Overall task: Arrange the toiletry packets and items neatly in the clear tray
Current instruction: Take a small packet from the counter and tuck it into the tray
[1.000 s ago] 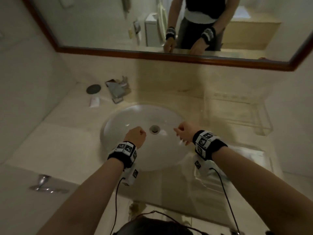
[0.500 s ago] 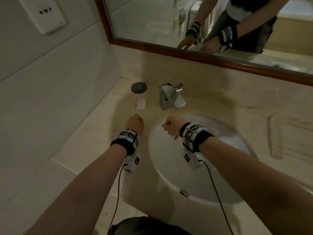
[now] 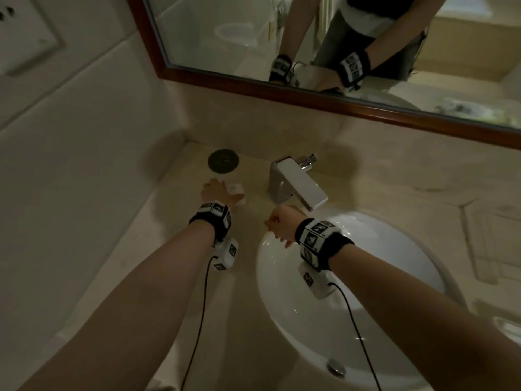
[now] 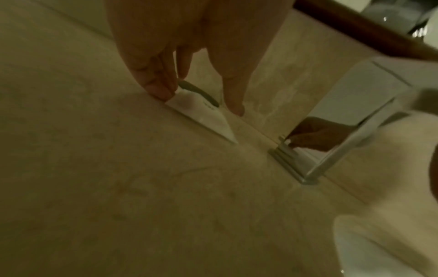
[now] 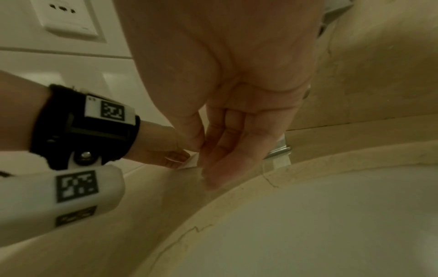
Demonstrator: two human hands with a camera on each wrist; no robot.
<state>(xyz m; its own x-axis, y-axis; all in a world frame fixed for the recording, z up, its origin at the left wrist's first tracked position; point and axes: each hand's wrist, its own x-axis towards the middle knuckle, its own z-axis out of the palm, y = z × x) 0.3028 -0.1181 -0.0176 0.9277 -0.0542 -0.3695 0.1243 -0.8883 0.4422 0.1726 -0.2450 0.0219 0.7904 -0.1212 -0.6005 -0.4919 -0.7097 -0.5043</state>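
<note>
A small white toiletry packet (image 3: 235, 190) lies flat on the beige counter, left of the tap. My left hand (image 3: 215, 193) reaches down over it. In the left wrist view a fingertip (image 4: 161, 93) touches one corner of the packet (image 4: 201, 112) and the thumb (image 4: 233, 105) stands at its far edge. My right hand (image 3: 277, 225) hangs over the basin's left rim with loosely curled fingers (image 5: 220, 150) and holds nothing I can see. The clear tray (image 3: 479, 249) shows only as faint outlines on the counter at the far right.
A chrome tap (image 3: 296, 182) stands between the packet and the white basin (image 3: 366, 306). A black round disc (image 3: 223, 160) lies behind the packet by the wall. A wood-framed mirror (image 3: 282, 88) runs above, and a wall socket (image 3: 25, 38) sits at the upper left.
My view has swung left, away from the tray. My left hand moved forward from beside the basin to the packet and opened out of a fist. The right hand followed leftward.
</note>
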